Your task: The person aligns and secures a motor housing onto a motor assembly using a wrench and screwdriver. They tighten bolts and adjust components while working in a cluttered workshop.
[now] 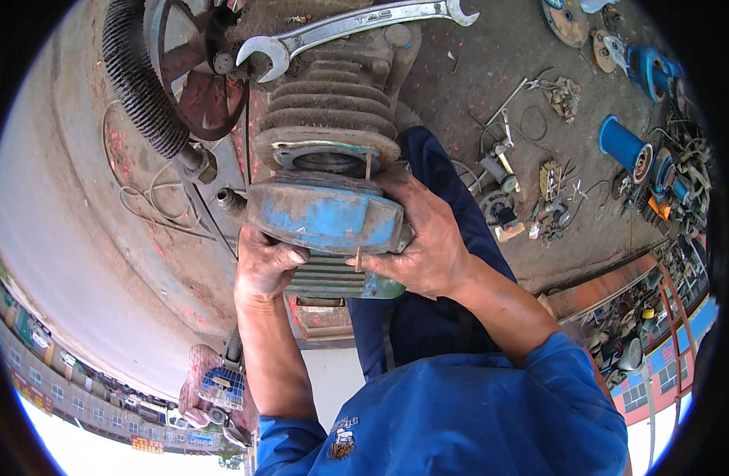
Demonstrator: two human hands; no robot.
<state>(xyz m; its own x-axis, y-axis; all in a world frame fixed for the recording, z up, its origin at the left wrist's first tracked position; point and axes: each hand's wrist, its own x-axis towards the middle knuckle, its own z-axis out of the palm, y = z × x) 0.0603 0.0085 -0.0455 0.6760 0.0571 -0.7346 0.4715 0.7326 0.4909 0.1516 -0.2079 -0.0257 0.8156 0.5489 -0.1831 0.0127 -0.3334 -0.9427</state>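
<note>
Both my hands hold a blue-painted, worn metal cylinder head (321,216) in front of a dirty finned cylinder (325,99). My left hand (267,266) grips its lower left side, the thumb lying along the near edge. Wrapped around the right end is my right hand (428,238), with its thumb by a rusty bolt (359,259) that sticks out of the head. A gap separates the head from the cylinder flange, where a round opening and a gasket edge (301,147) show. On top of the compressor body lies a large double open-end wrench (356,28).
A spoked flywheel (194,67) and a ribbed black hose (138,79) stand at the left. Green finned metal (325,278) lies below the head. Hand tools and small parts (551,186) litter the ground at right, near a blue cylindrical part (624,147). A cable (162,214) coils at left.
</note>
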